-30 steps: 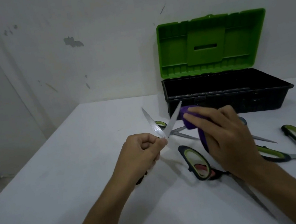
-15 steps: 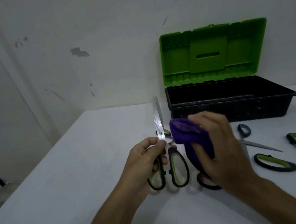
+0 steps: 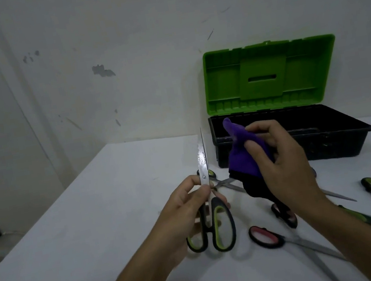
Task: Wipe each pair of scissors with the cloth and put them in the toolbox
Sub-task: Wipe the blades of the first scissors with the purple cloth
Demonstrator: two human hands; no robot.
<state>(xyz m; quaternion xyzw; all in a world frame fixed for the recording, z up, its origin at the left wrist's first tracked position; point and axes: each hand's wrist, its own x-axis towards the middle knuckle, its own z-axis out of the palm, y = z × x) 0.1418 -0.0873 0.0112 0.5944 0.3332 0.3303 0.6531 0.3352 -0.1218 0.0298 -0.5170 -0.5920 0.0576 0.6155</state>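
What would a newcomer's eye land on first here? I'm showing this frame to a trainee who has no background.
The bright green lid of the open toolbox, standing against the wall at the back right. Next, at centre, the left hand holds green-handled scissors upright, blades closed, while the right hand grips a purple cloth beside them. More scissors lie scattered on the white table at lower right.
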